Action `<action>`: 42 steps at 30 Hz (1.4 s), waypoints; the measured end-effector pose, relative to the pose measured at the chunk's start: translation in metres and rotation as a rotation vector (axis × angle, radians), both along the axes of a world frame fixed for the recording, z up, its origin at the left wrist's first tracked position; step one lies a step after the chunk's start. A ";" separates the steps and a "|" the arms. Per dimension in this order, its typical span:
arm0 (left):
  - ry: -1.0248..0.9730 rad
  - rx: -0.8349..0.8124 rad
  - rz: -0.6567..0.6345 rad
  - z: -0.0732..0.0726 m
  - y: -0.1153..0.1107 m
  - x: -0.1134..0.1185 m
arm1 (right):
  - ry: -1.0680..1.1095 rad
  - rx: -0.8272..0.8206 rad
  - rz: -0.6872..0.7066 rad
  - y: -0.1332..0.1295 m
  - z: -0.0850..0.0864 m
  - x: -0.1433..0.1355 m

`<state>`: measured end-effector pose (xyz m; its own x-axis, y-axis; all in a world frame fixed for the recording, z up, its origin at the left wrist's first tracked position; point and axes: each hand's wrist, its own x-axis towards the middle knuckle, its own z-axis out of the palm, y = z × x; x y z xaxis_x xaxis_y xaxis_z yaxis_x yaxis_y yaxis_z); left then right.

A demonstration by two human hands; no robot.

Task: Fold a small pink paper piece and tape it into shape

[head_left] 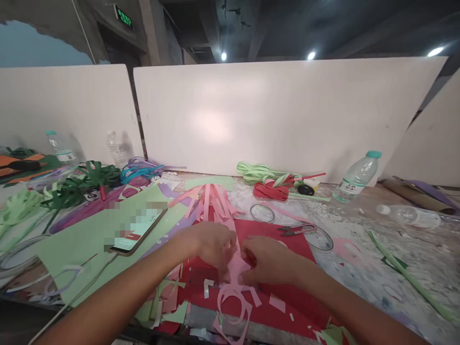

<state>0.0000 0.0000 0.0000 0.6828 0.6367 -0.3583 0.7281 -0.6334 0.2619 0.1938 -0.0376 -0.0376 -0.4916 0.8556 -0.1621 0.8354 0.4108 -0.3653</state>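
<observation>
The head view is showing the pink paper (235, 263) lying over the red sheet (301, 247), with its pink fringe (212, 201) spreading past that sheet's far edge. The left hand (215, 244) is bunching its fingers and pinching the paper's left side; the right hand (266, 261) is curling its fingers at the right side, but its fingertips are partly hidden, so I cannot tell whether they are gripping.

As for progress, the far end is already showing cut strips, while the part between the hands is lying unfringed and, judging by that, is not yet finished. One pink paper ring (232, 306) is lying at the red sheet's near edge.

Counting around the red sheet: one pair of thread snips (298, 230) is resting on its right side. One phone (138, 230) is lying to its left on one large light green sheet (86, 239). One light green strip bundle (255, 171) and one red strip bundle (271, 190) are lying beyond it. Four plastic bottles are sitting farther out on the counter (359, 268): two beyond to the left, one standing (359, 177) and one lying (413, 215) to the right.
</observation>
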 end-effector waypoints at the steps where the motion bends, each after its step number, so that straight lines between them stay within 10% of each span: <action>1: 0.028 0.016 0.006 -0.006 0.000 0.003 | 0.005 0.007 -0.008 -0.001 -0.002 0.000; 13: -0.568 0.016 0.123 -0.043 0.019 -0.001 | 0.400 -0.032 -0.065 0.016 -0.011 0.007; 26: -1.049 -0.099 0.414 -0.030 0.025 0.030 | 0.838 0.016 -0.286 0.037 -0.004 0.024; 42: -1.198 -0.282 0.373 -0.049 0.029 0.026 | 1.028 -0.100 -0.290 0.029 -0.012 0.024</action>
<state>0.0255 0.0288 -0.0492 0.4683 0.8607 0.1997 0.0666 -0.2598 0.9634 0.2176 -0.0085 -0.0500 -0.2121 0.9675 0.1376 0.1691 0.1750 -0.9699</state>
